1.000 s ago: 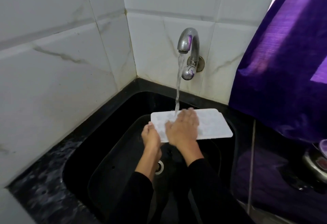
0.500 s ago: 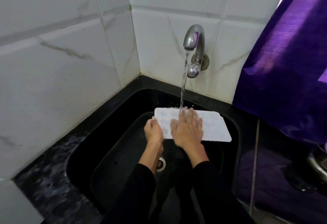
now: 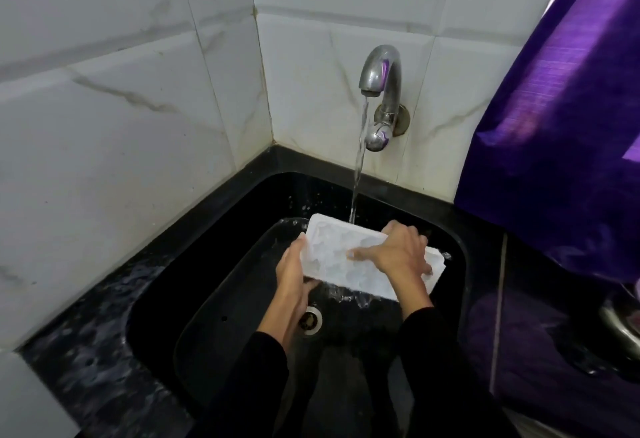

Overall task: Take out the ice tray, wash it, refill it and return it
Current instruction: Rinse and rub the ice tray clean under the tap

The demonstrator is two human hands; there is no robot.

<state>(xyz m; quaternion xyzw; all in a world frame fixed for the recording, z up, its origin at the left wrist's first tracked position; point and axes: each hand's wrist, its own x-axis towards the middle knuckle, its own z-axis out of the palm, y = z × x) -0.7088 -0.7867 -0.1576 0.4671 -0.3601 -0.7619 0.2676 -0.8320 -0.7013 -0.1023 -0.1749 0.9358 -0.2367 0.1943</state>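
Observation:
A white ice tray (image 3: pixel 332 254) hangs over the black sink (image 3: pixel 221 275), tilted with its moulded cavities facing me. My left hand (image 3: pixel 294 271) grips its left end, thumb on top and fingers underneath. My right hand (image 3: pixel 398 254) lies across the tray's right half, fingers spread over the cavities toward the left, and hides that part of the tray. Water runs from the chrome tap (image 3: pixel 379 81) and lands at the tray's far edge. Water spills off the tray's near edge into the sink.
White marble-look tiles close the corner on the left and behind. A black speckled counter (image 3: pixel 83 361) frames the sink, whose drain (image 3: pixel 310 320) lies below the tray. A purple curtain (image 3: pixel 561 126) hangs at right, with a metal vessel (image 3: pixel 623 323) at the right edge.
The tray has tipped from flat to tilted, its cavities now facing me. My right hand has slid from the tray's left-middle to its right half. The camera has moved closer.

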